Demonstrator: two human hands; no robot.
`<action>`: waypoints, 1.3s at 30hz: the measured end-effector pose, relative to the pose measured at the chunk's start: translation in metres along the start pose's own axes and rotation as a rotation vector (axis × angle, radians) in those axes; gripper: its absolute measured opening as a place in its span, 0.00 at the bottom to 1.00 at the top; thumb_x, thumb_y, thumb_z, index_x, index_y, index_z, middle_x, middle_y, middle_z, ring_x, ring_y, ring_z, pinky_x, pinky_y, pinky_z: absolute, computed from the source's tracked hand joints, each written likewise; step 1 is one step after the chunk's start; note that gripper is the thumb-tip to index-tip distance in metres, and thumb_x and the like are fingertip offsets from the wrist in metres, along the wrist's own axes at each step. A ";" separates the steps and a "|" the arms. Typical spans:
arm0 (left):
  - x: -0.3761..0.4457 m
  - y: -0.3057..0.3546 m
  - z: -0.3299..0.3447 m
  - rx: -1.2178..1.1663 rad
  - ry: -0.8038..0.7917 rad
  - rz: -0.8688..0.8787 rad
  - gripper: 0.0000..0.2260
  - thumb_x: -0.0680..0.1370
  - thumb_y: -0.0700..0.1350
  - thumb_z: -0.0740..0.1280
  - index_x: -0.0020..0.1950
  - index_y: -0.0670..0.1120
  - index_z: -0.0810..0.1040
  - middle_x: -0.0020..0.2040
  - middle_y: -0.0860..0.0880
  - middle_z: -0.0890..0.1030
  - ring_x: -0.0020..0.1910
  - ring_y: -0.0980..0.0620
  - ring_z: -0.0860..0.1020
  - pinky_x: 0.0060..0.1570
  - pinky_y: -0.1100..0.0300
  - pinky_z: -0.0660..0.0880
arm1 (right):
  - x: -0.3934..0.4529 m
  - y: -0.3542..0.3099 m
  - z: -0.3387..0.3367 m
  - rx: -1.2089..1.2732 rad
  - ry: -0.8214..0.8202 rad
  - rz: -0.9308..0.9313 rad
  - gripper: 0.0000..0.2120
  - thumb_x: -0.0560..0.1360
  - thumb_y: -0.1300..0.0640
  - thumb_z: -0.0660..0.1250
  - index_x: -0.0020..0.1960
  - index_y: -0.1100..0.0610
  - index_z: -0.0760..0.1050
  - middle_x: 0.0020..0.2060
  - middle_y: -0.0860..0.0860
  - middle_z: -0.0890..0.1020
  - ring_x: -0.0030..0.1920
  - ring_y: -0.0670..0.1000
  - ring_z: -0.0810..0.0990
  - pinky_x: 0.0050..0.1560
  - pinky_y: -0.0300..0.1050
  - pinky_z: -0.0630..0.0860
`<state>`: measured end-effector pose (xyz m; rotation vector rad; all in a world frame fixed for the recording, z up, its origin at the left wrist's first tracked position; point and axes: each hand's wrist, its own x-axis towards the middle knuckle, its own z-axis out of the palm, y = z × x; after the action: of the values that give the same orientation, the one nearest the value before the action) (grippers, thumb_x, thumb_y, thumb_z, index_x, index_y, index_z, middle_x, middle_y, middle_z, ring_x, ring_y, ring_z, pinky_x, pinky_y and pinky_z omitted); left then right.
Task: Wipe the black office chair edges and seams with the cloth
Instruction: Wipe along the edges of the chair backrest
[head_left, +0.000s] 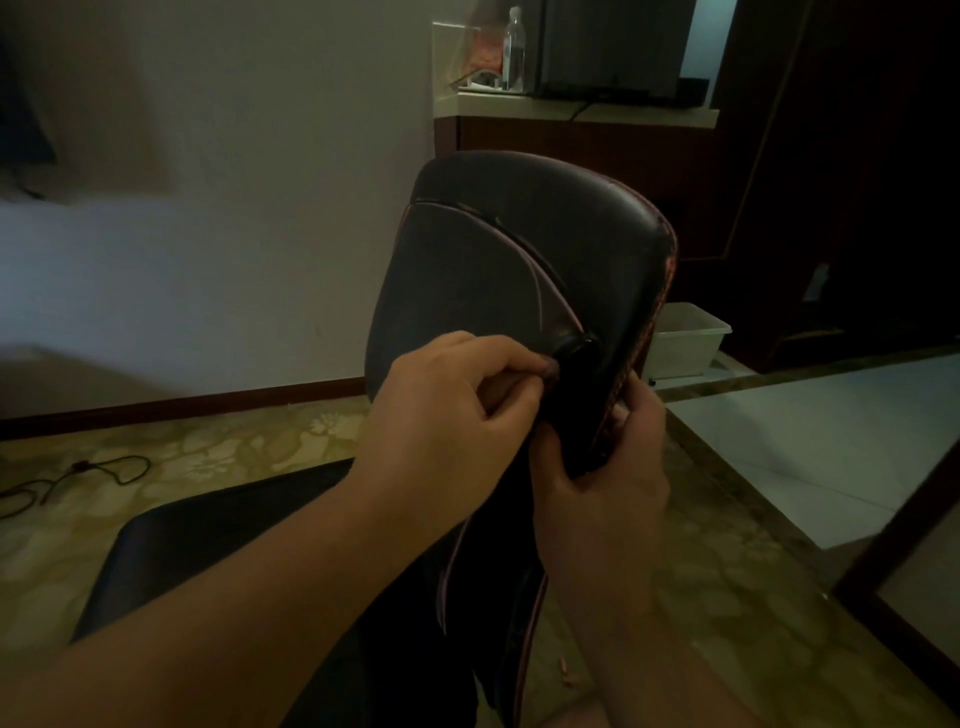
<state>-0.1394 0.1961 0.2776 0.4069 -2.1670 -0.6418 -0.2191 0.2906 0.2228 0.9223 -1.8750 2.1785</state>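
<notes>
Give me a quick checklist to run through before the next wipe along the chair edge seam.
1. Chair backrest steadied: ok, right hand grips its stitched edge.
2. Left hand at the seam: ok, its fingers are curled at the inner piping.
3. Cloth in hand: cannot tell, something dark sits between the hands but it blends with the upholstery.
4. Seam visible ahead: ok, pink piping runs up the backrest unobstructed.
5. Light enough to see dirt: not ok, the scene is dim.
6. Floor cable away from the chair: ok, it lies apart at left.

Two bare forearms and hands, no sleeves, rings or watch.
</notes>
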 end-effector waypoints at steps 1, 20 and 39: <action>0.001 -0.002 0.000 0.007 0.004 -0.011 0.07 0.77 0.50 0.69 0.52 0.61 0.82 0.45 0.60 0.80 0.42 0.62 0.79 0.43 0.58 0.81 | 0.000 0.000 0.000 -0.008 0.001 0.000 0.28 0.75 0.56 0.73 0.71 0.45 0.66 0.49 0.38 0.83 0.47 0.38 0.84 0.44 0.37 0.82; 0.018 -0.010 0.020 -0.028 0.065 -0.120 0.09 0.78 0.50 0.71 0.56 0.58 0.77 0.45 0.60 0.81 0.44 0.63 0.80 0.47 0.62 0.80 | 0.023 0.012 0.005 -0.083 -0.022 -0.003 0.27 0.77 0.56 0.71 0.71 0.43 0.66 0.46 0.38 0.82 0.46 0.38 0.83 0.42 0.39 0.82; 0.026 -0.034 0.032 0.037 0.031 -0.010 0.02 0.79 0.48 0.69 0.50 0.53 0.81 0.41 0.56 0.81 0.40 0.59 0.79 0.41 0.52 0.80 | 0.031 0.035 0.008 -0.099 -0.054 0.080 0.18 0.76 0.53 0.71 0.63 0.43 0.71 0.46 0.32 0.81 0.45 0.34 0.82 0.39 0.30 0.78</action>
<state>-0.1782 0.1654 0.2571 0.4446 -2.1511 -0.5983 -0.2574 0.2667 0.2093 0.9116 -2.0573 2.1023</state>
